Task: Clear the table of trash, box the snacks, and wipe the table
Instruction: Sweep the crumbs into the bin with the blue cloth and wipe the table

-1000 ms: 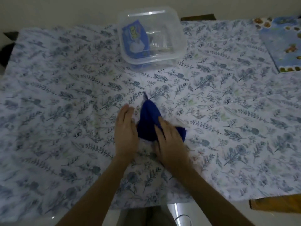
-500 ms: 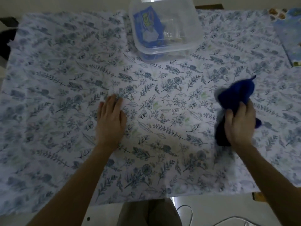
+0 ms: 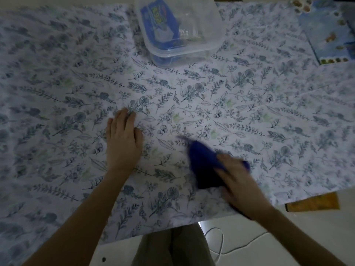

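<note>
the table (image 3: 311,205) was draped in a pale cloth printed with blue-grey leaves and flowers (image 3: 249,96), lying mostly flat with a few long creases toward the right. the light was dim. below the near edge showed a pale tiled floor (image 3: 269,244) with a thin white cable (image 3: 221,244) looping across it, and the person's trousers (image 3: 172,248) just under the cloth's edge.

at the far middle stood a clear plastic box (image 3: 215,41) with its lid on; inside, a blue snack packet (image 3: 155,22) lay against the left side, and the rest of the contents were too faint to tell. at the far right corner lay a blue printed mat (image 3: 326,33).

the left hand (image 3: 123,141) lay flat on the cloth, palm down, fingers straight and close together, holding nothing. the right hand (image 3: 238,181), blurred, pressed down on a dark blue wiping cloth (image 3: 201,162) near the front of the table, right of centre; its fingers lay spread over the cloth rather than clenched. a point of the blue cloth trailed toward the left hand, not touching it.

the wide stretch of tablecloth between the hands and the box was bare, as were the left side and the right middle.
</note>
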A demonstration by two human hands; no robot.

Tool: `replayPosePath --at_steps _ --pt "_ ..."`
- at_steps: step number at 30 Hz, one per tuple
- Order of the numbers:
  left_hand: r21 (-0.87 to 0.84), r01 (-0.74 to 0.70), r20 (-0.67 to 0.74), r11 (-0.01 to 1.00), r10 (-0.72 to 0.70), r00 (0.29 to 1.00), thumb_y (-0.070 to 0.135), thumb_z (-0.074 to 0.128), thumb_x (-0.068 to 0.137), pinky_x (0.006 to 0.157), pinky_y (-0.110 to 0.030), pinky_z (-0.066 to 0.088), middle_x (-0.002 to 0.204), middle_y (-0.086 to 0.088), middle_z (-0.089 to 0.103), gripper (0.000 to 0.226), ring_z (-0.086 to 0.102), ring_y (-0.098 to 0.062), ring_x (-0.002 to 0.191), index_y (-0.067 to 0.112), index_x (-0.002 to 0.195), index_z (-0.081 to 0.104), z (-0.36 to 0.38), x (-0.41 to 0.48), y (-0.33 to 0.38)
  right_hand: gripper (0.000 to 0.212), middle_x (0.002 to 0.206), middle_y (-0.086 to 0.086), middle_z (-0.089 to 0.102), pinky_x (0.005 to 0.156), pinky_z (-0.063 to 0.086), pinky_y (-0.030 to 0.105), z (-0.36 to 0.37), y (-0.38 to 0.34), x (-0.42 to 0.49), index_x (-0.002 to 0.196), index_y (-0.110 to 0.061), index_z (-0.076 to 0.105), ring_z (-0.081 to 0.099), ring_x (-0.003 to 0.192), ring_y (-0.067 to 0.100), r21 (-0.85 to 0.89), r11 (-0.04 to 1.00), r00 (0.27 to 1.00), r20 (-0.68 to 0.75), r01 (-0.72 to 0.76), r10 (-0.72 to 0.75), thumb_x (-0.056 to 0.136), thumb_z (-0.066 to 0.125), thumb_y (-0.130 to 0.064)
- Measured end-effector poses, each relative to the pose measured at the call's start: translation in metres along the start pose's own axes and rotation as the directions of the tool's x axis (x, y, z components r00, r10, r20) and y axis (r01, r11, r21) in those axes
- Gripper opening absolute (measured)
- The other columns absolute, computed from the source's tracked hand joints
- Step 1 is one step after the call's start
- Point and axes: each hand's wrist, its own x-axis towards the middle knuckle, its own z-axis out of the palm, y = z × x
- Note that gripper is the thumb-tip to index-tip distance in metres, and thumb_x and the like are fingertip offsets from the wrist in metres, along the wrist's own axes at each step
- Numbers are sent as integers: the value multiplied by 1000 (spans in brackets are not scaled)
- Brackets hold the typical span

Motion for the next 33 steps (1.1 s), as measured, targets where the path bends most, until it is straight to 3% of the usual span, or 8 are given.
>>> replayPosePath --at_steps 3,7,13,17,21,25,28,33 --pt "22 4 3 1000 -4 1000 20 37 98 116 -52 23 145 -16 41 40 34 -33 136 8 135 44 -2 1 -2 55 150 19 31 116 15 53 -28 71 -25 139 -7 38 16 144 29 29 937 936 -42 -348 349 96 31 -41" --pt "29 7 3 1000 -7 1000 20 37 98 117 -51 22 144 -15 41 39 33 -32 137 8 135 43 -3 1 -3 59 148 23 30 111 26 55 -30 77 32 135 1 38 26 137 40 239 702 692 -139 -671 709 96 28 -41" --pt "20 17 -3 1000 -17 1000 19 36 97 118 -50 21 144 -14 42 40 33 -28 137 9 135 44 -6 -2 -2 50 144 28 35 115 23 51 -12 -50 147 130 2 45 31 134 41 215 829 788 -260 -517 558 98 28 -31" --pt "-33 31 2 999 -31 1000 17 33 96 118 -49 21 144 -14 43 41 36 -28 137 8 133 47 -6 1 0 48 148 21 34 115 26 46 3 -122 139 131 -3 46 33 136 36 97 990 978 -171 -106 121 95 36 -32" --pt "-49 32 -18 998 -33 999 16 26 92 118 -48 23 142 -15 46 48 40 -29 135 6 132 49 -5 1 -1 48 150 15 34 112 31 51 10 -81 78 133 -13 46 31 139 31 -4 990 990 -14 143 -144 89 52 -31" --pt "-67 28 -10 997 -28 1000 18 24 95 121 -45 15 146 -11 41 47 33 -26 139 9 137 45 -3 1 -1 54 145 23 36 112 29 54 -19 36 32 131 -1 48 32 135 38 -30 974 974 -48 -223 221 94 34 -39" --pt "-58 39 1 998 -39 999 20 22 96 121 -44 15 147 -11 39 48 31 -26 140 11 137 44 -3 1 -1 65 143 30 34 111 22 57 -36 77 32 131 7 42 26 135 43 49 848 837 -139 -528 529 96 24 -45" --pt "-45 42 -14 998 -43 999 19 23 96 121 -45 16 146 -11 40 46 31 -27 139 11 137 44 -4 0 -2 44 136 29 40 106 30 51 -27 25 125 120 6 47 39 119 43 204 766 719 -265 -609 643 97 35 -29"
